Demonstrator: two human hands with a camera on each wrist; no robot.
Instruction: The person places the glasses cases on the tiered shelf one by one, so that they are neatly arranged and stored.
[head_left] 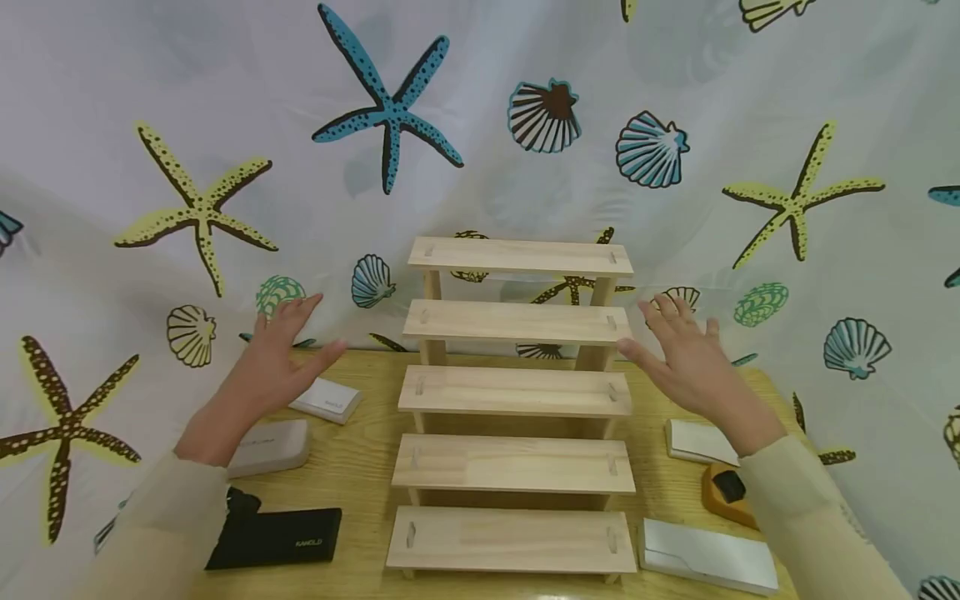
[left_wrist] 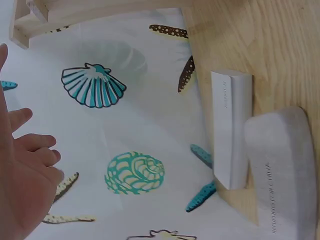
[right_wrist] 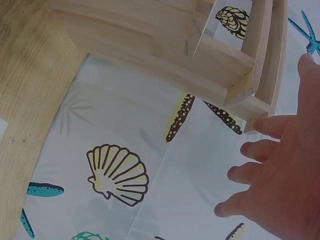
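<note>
A light wooden stepped rack (head_left: 513, 392) with several narrow shelves stands in the middle of the table. My left hand (head_left: 273, 367) hovers to the left of the rack, fingers spread and holding nothing. Below it lie a small white box (head_left: 326, 398) and a pale rounded case (head_left: 270, 448). On the other side, my right hand (head_left: 686, 358) is raised with its fingers extended, nothing in it. Its thumb overlaps the right end of the second shelf from the top in the head view. The right wrist view shows the fingers beside the rack's upper end.
At the front left lies a black pouch (head_left: 281, 537) with lettering. Right of the rack are a white box (head_left: 697, 442), an orange-brown object with a dark top (head_left: 727, 493) and a long white case (head_left: 708, 557). Behind the wooden table (head_left: 360, 467) hangs a sea-patterned cloth (head_left: 480, 192).
</note>
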